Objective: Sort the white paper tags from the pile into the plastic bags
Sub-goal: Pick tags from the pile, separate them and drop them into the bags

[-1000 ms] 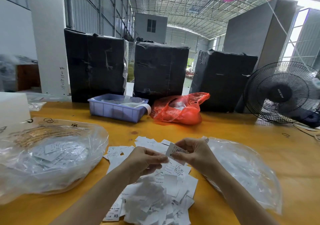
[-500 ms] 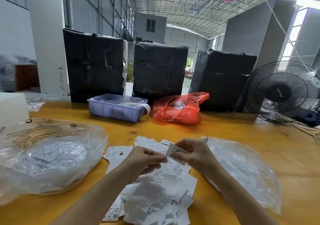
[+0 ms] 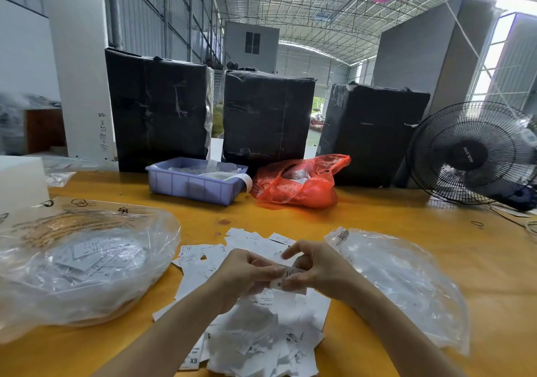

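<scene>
White paper tag sits pinched between both hands above the pile at the bench's near edge: the sorting step, reading its size. Left hand has a narrow grip on the tag's left end; right hand pinches its right end, index finger lifted. Next, I judge, it must go into the left bag or the right bag.

Both hands, left and right, together (fingers curled, pinching).
</scene>
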Demonstrator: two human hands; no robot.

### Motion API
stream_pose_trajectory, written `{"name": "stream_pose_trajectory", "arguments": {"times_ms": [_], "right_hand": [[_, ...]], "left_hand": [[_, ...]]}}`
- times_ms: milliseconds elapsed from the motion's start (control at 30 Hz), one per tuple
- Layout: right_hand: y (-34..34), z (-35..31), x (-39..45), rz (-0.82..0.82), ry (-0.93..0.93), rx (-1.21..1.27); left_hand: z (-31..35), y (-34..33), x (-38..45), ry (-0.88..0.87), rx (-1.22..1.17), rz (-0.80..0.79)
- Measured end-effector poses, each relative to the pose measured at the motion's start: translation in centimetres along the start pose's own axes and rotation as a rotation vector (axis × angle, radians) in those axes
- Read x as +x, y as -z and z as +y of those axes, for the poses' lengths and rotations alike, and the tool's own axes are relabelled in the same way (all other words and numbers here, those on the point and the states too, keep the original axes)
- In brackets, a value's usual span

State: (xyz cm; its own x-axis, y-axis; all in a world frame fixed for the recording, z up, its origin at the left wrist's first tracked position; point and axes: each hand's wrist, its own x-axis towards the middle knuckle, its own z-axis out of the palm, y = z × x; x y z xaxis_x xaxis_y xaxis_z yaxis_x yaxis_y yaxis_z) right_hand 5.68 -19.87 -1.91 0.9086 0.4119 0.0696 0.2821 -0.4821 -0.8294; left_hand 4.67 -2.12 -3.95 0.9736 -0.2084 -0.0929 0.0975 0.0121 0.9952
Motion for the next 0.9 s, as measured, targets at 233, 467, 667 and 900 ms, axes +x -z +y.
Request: {"name": "stream_pose_trajectory", "arguments": {"times_ms": [233,467,667,900], "right_hand": [[0.3,-0.5,-0.1,0.344,0.084,0.179],[-1.1,-0.8,-0.1,0.316,0.124,0.180],[-2.5,-1.1,-0.2,0.399,0.153,0.235],[-3.3,-1.7,-0.2,0.330,0.215,0.291]], "left_hand": [[0.0,-0.5,0.4,-0.021,-0.279,0.183],[-0.3,-1.7,0.2,-0.048,-0.349,0.234],[0.4,-2.1,-0.1,0.046,-0.486,0.312],[0.5,-2.3,-0.4,0.032,-0.546,0.277]]}}
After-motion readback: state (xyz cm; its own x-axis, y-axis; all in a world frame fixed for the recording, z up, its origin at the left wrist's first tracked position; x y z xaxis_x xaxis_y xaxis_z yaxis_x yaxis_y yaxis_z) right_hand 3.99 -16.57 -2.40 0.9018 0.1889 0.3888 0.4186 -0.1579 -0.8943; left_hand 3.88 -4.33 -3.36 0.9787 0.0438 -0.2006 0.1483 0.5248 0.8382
